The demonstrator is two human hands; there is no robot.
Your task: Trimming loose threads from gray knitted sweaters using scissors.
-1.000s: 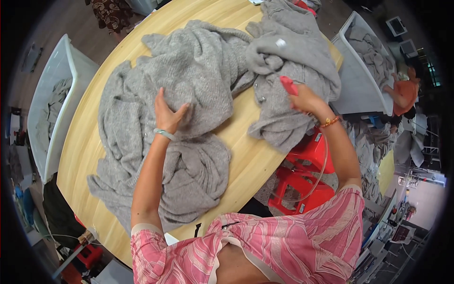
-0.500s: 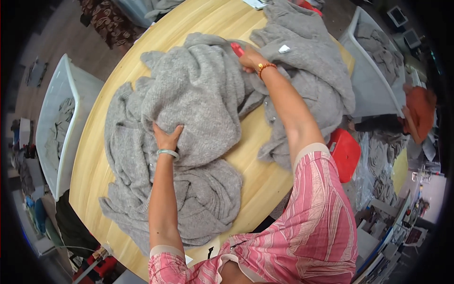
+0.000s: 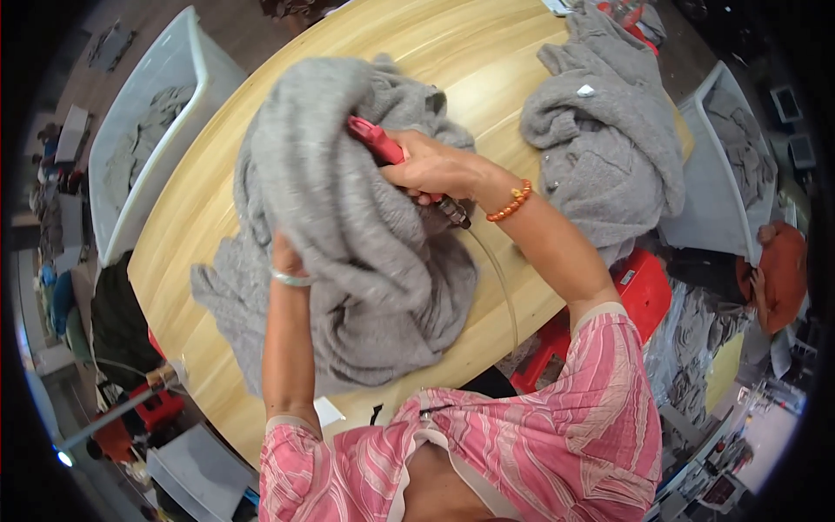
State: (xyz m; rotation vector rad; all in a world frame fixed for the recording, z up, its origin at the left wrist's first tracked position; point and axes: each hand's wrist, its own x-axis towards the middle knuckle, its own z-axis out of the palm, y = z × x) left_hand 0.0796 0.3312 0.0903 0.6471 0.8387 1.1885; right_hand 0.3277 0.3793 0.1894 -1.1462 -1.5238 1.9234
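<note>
Head view: right hand (image 3: 430,167) is closed around a red tool (image 3: 376,140), pressed on the grey sweater (image 3: 348,235). At 7 o'clock, left hand (image 3: 285,257) is mostly hidden under it; grip unclear.

I am in a garment workshop, not a home. My round wooden table (image 3: 487,52) carries heaps of the same grey knitted sweaters (image 3: 609,148), and white plastic bins (image 3: 165,104) on both sides hold more of them. More grey knitwear is stacked low at my right (image 3: 696,339), beside a red plastic stool (image 3: 639,291) and cluttered work stations.
</note>
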